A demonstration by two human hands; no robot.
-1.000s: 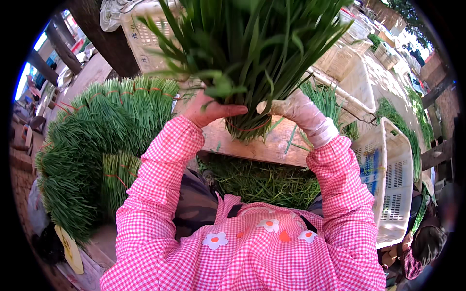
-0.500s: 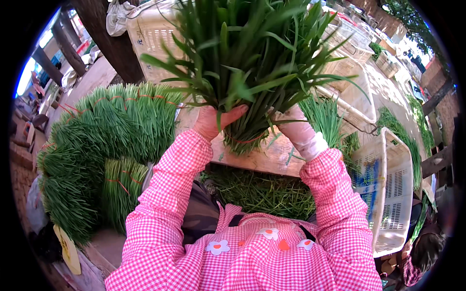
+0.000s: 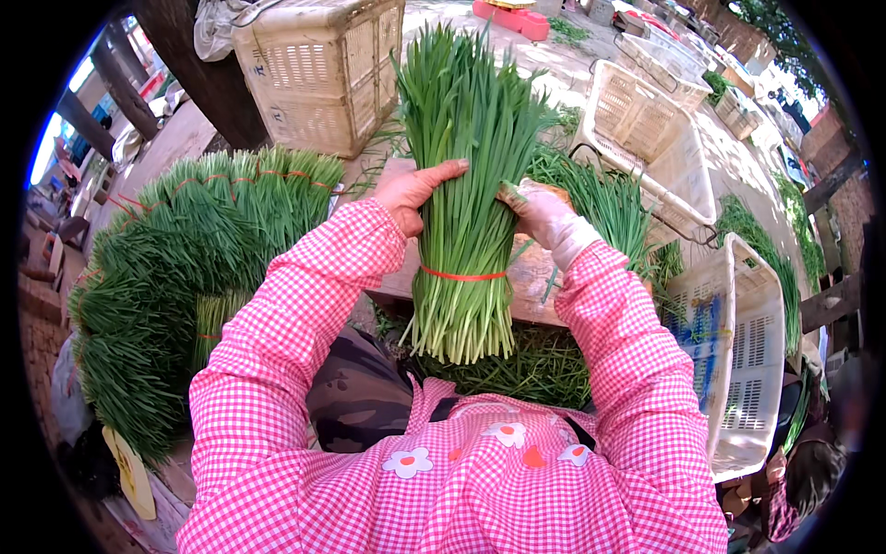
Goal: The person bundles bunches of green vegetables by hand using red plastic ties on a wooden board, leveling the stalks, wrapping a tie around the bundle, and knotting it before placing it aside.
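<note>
A bunch of garlic chives (image 3: 469, 203) lies tilted in front of me, leaf tips pointing away and pale cut ends toward me. A red band (image 3: 463, 274) circles it near the cut ends. My left hand (image 3: 417, 192) grips its left side, thumb across the leaves. From the right, my right hand (image 3: 543, 212), in a whitish glove, is closed against the bunch; its fingers are partly hidden behind the leaves. Beneath is a low wooden board (image 3: 543, 294). Loose chives (image 3: 604, 208) lie beyond my right hand.
Several banded chive bunches (image 3: 185, 231) stand packed at the left. Pale plastic crates stand behind (image 3: 318, 78), at the far right (image 3: 646, 129) and at the near right (image 3: 752, 369). Leaf scraps (image 3: 526, 374) lie below the board. Another person's sleeve (image 3: 784, 499) shows at the lower right.
The bunch has tipped from upright, leaves toward me, to lying back with its cut ends toward me. Both hands have shifted slightly upward in the picture, still holding it.
</note>
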